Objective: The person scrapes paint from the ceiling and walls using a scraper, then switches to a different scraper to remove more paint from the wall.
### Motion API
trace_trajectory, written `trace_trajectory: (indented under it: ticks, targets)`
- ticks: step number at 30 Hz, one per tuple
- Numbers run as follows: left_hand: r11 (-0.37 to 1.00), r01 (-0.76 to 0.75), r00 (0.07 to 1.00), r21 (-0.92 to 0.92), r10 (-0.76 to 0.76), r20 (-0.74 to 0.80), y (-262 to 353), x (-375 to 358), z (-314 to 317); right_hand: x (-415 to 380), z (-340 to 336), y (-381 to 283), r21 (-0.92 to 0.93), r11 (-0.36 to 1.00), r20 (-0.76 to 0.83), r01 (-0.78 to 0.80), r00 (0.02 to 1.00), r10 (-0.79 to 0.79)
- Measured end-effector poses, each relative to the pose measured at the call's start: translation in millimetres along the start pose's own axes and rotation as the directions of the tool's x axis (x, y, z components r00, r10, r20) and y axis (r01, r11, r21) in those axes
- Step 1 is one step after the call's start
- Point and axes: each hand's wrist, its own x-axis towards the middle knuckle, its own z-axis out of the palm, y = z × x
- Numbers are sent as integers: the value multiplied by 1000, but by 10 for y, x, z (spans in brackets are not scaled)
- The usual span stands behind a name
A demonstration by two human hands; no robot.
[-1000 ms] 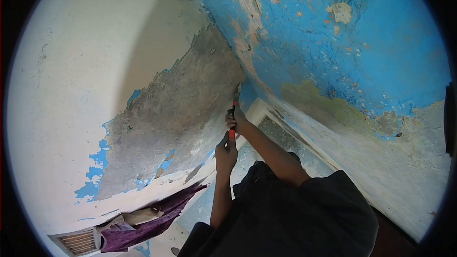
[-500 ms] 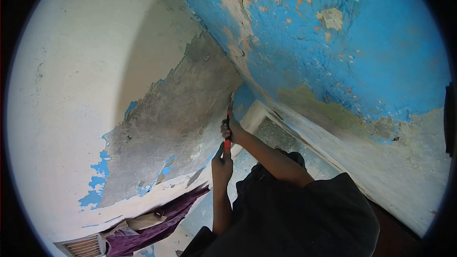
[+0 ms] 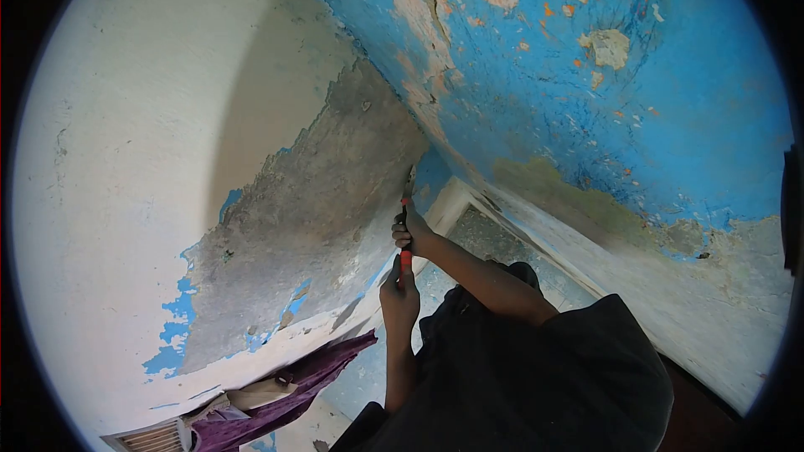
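Observation:
A long-bladed scraper (image 3: 410,182) with a red and black handle points up into the corner between two walls. Its blade tip lies against the bare grey patch of the left wall (image 3: 314,188), close to a strip of blue paint. My right hand (image 3: 414,233) wraps round the upper handle, just below the blade. Lower down, my left hand (image 3: 399,295) grips the red butt of the handle, its thumb pointing upward along it. Part of the handle is hidden under my fingers.
Flaking blue paint covers the right wall (image 3: 703,100), with a whitish band along its base. At lower left, a purple cloth (image 3: 285,406) lies by the wall near a slatted vent (image 3: 151,437). Pale floor (image 3: 494,243) shows below the corner.
The view has shifted slightly, so the walls and hands sit a little further right and lower in the picture. Both hands keep their hold on the scraper, its blade still at the corner.

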Motion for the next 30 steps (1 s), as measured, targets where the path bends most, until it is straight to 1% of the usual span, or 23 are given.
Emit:
trace_trajectory:
  ticks: [1,3,4,6,8,10,11,13,14,16,17,20,21,24,26,28,29,30]
  targets:
    - [1000,12,1000,13,-12,28,-8,60,29,2,13,9,-2,1000,-20,8,1000,-8]
    - [998,45,996,43,-49,76,1,182,75,139,-117,-132,16,999,3,42,999,-42]
    - [996,66,995,54,-70,72,7,176,56,206,-173,-171,26,998,14,60,998,-60]
    - [993,95,992,66,-100,73,178,162,29,107,-86,-182,71,997,14,21,1000,-22]
    - [997,50,997,57,-53,51,250,105,-9,-73,97,-119,81,997,34,-5,999,2]
    - [999,2,1000,53,-4,24,284,78,-43,-89,138,-152,59,997,11,39,999,-40]
    - [996,1,998,85,-6,55,282,134,-8,-67,114,-156,48,997,0,59,998,-59]
    - [989,-2,993,149,-16,118,264,261,111,39,-12,-282,59,998,0,24,1000,-24]
    - [989,-1,993,147,-15,113,335,243,117,85,-54,-387,65,998,-1,21,1000,-21]
    - [990,17,994,138,-31,103,576,69,61,-207,121,-358,38,999,57,18,998,-20]
    - [993,-13,992,120,-2,124,677,4,39,-319,190,-332,21,1000,86,12,996,-13]
    - [987,-126,989,98,117,86,445,117,251,-207,41,-460,42,999,87,8,996,-12]
    - [983,-76,991,169,55,124,595,79,228,-200,40,-475,34,999,97,-7,995,4]
    - [975,-186,981,125,177,83,568,31,233,-264,30,-475,37,998,114,-45,993,40]
    - [978,-159,985,131,150,81,615,136,234,-325,157,-447,61,996,135,-67,989,59]
    - [983,-109,992,146,99,79,628,151,211,-168,66,-535,72,995,115,-63,992,54]
    - [977,-113,990,180,95,108,678,135,201,-76,12,-575,78,995,108,-56,993,48]
    - [981,-97,991,168,80,104,727,100,175,-115,42,-569,89,993,124,-80,990,69]
